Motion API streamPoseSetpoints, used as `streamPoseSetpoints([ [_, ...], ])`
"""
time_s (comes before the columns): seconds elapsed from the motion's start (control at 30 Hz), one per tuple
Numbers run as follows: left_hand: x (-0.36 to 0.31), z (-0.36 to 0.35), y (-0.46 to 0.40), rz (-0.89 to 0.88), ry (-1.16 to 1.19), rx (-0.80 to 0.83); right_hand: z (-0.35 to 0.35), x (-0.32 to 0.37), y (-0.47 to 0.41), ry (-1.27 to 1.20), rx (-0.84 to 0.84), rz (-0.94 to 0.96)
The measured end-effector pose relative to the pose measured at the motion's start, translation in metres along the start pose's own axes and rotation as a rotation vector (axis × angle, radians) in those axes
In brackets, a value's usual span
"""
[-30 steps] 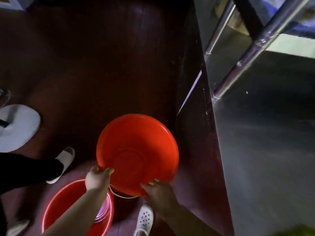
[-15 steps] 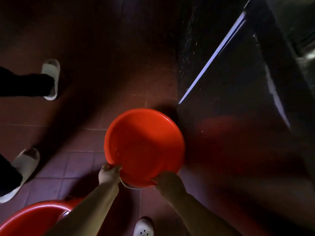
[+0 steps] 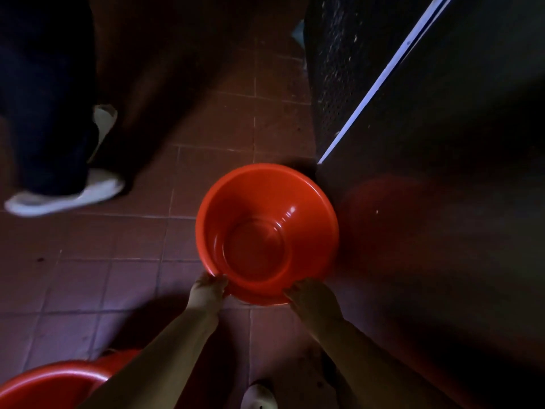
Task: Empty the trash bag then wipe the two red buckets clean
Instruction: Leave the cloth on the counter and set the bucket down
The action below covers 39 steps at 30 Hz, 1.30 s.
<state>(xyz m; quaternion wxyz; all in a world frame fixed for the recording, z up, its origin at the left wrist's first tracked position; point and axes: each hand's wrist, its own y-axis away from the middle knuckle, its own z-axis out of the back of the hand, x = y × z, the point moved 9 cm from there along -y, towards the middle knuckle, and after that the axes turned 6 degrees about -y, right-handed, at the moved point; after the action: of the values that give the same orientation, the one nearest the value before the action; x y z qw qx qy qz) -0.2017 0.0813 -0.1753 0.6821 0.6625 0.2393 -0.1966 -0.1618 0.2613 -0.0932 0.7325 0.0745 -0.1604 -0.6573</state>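
**Red bucket gripped at near rim by both hands**

Seen from the head view, in dim light: red bucket (image 3: 267, 234), mouth up and tipped slightly toward the camera, inside bare and glossy with a small highlight on the far-right wall. Held at the near rim from two sides. Left hand (image 3: 206, 293) curled closed over the rim's lower-left edge, fingers wrapped onto the lip. Right hand (image 3: 312, 298) clamped likewise on the lower-right edge, knuckles up, fingertips over the rim. Both forearms bare, reaching in from the bottom of the view.

Below the bucket, reddish tiled floor (image 3: 132, 240); whether the base touches the tiles cannot be told. Just right of the bucket, a dark metal cabinet (image 3: 442, 202), its side catching a red reflection, a pale bright edge strip (image 3: 383, 75) running diagonally up it.

Second red bucket (image 3: 53, 385) in the lower-left corner, only part of its rim showing, well apart from the held one. White shoe (image 3: 259, 397) at the bottom edge, between the forearms. Upper left, another person's dark trouser leg (image 3: 47, 113) and white slipper (image 3: 65, 196), blurred.
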Motion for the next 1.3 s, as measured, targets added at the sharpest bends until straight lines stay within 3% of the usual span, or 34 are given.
streamPoseSetpoints([
  [0.1,-0.005,0.014,0.017,0.112,-0.025,-0.029,0.018,0.008,0.004,-0.086,-0.060,-0.016],
  [0.17,-0.021,0.024,0.034,-0.036,-0.480,0.078,0.038,0.023,0.011,-0.114,-0.088,-0.021],
  [0.27,-0.031,0.070,0.076,-0.023,-0.350,-0.006,0.074,0.065,0.027,-0.122,-0.127,0.041],
  [0.33,-0.036,0.109,0.105,-0.001,-0.424,-0.043,0.087,0.098,0.041,-0.105,-0.067,0.082],
  [0.4,-0.056,0.139,0.141,-0.083,-0.513,-0.031,0.104,0.134,0.055,-0.091,-0.054,0.117],
  [0.43,-0.065,0.153,0.153,-0.209,-0.642,0.016,0.112,0.153,0.063,-0.111,-0.055,0.131],
  [0.47,-0.072,0.177,0.161,-0.331,-0.548,-0.026,0.119,0.170,0.067,-0.153,-0.059,0.130],
  [0.5,-0.064,0.206,0.168,-0.236,-0.499,-0.089,0.121,0.186,0.072,-0.187,-0.065,0.123],
  [0.57,-0.044,0.258,0.178,-0.151,-0.603,-0.175,0.108,0.218,0.084,-0.151,0.014,0.092],
  [0.63,-0.018,0.291,0.184,-0.119,-0.714,-0.109,0.073,0.253,0.100,-0.104,0.173,0.104],
  [0.77,0.030,0.369,0.201,-0.103,-0.742,-0.119,0.030,0.337,0.136,-0.144,0.215,0.123],
  [0.93,0.089,0.456,0.206,-0.012,-0.891,-0.184,-0.085,0.411,0.175,-0.129,0.473,0.134],
  [1.13,0.141,0.462,0.191,0.020,-0.934,-0.160,-0.157,0.426,0.201,-0.036,0.522,0.219],
  [1.3,0.164,0.422,0.200,-0.038,-0.874,-0.146,-0.140,0.378,0.221,-0.047,0.346,0.207],
])
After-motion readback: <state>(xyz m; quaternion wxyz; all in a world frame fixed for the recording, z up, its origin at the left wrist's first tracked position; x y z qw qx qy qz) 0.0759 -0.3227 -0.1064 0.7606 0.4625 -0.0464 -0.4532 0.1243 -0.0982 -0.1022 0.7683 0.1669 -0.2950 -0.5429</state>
